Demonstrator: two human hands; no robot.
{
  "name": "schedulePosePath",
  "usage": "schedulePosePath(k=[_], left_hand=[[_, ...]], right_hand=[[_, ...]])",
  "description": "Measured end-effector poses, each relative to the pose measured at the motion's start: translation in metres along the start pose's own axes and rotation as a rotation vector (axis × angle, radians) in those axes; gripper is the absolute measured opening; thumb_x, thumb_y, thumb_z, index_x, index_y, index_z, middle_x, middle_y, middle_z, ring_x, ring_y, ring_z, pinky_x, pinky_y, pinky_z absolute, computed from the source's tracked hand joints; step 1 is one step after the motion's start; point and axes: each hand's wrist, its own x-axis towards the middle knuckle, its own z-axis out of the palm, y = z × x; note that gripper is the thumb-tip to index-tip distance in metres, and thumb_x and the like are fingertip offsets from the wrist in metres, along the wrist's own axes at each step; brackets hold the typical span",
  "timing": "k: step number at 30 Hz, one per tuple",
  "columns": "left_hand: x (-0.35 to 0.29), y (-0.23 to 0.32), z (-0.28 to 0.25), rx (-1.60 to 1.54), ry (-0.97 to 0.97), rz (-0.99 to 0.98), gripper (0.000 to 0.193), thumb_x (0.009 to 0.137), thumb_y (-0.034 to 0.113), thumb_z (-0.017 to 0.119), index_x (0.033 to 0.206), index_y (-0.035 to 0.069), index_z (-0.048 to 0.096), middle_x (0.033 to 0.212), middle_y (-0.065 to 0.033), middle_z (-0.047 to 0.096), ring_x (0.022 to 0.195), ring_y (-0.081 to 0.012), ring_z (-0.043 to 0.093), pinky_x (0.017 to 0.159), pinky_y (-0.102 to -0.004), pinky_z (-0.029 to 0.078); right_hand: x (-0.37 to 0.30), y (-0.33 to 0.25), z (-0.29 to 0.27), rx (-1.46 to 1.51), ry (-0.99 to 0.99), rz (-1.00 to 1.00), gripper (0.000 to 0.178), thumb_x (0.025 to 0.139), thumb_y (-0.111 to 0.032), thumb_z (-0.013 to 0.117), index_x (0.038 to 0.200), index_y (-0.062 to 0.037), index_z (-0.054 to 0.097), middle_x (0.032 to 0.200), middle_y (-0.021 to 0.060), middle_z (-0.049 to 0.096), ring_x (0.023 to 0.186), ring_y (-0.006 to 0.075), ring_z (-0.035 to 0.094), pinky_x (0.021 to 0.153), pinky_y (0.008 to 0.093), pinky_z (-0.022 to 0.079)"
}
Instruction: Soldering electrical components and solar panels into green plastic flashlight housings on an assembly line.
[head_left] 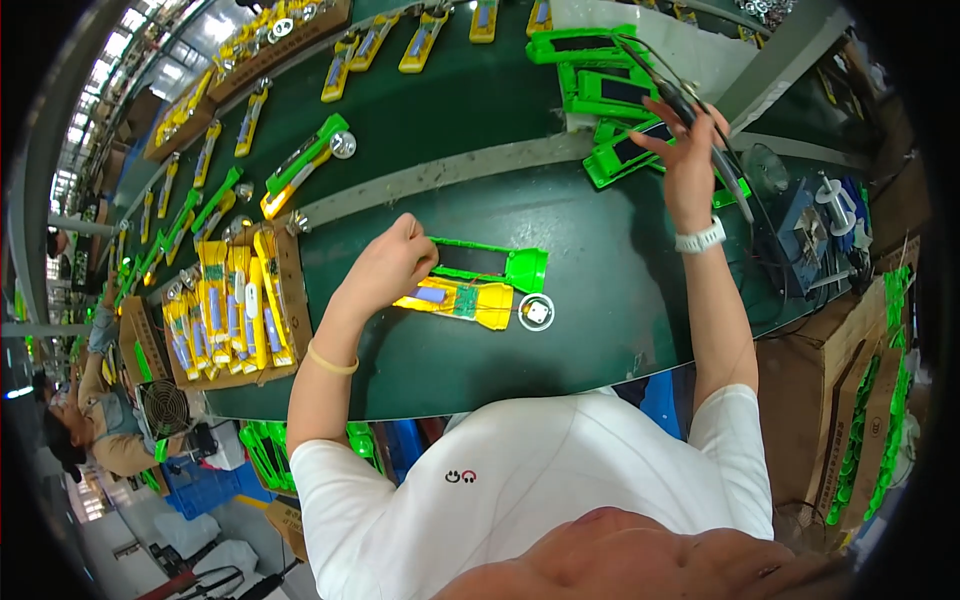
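Observation:
My left hand (pixel 392 262) is closed at the left end of a green plastic flashlight casing (pixel 526 268); its fingertips are partly hidden. Just below the casing lies the yellow half of the flashlight (pixel 492 303), with a purple battery cell and a small green circuit board in it. At its right end a round lamp reflector (pixel 536 312) rests on the table, joined by thin wires. Raised at the right, my right hand (pixel 688 165) grips a soldering iron (pixel 738 185) with some fingers spread; a black cable runs up from it.
Green casings (pixel 605 90) are piled at the back right. A cardboard box (pixel 292 318) of yellow halves stands at left. A solder spool (pixel 836 207) and a blue soldering stand (pixel 797 238) are at right. Several flashlight parts (pixel 424 42) line the far belt. A co-worker (pixel 115 420) is at far left.

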Motion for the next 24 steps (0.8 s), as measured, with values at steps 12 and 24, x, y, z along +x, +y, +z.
schedulePosePath(k=[12, 24], left_hand=[[0.004, 0.004, 0.001, 0.037, -0.014, 0.058, 0.006, 0.071, 0.008, 0.06, 0.073, 0.004, 0.062, 0.083, -0.0116, 0.052, 0.079, -0.0273, 0.055, 0.071, -0.0348, 0.047], [-0.008, -0.005, -0.001, 0.021, 0.001, -0.003, 0.009, 0.075, 0.012, 0.057, 0.073, 0.004, 0.061, 0.083, -0.0109, 0.049, 0.078, -0.0267, 0.053, 0.07, -0.0344, 0.045]], right_hand=[[0.077, 0.055, 0.071, -0.41, -0.379, 0.087, 0.045, 0.09, -0.044, 0.045, 0.116, -0.0072, 0.039, 0.102, 0.0093, 0.054, 0.089, 0.0189, 0.056, 0.072, 0.0308, 0.05], [-0.076, -0.069, 0.023, -0.061, -0.277, -0.232, 0.051, 0.088, -0.048, 0.044, 0.119, -0.0096, 0.029, 0.119, 0.0176, 0.044, 0.103, 0.0286, 0.055, 0.071, 0.0399, 0.055]])
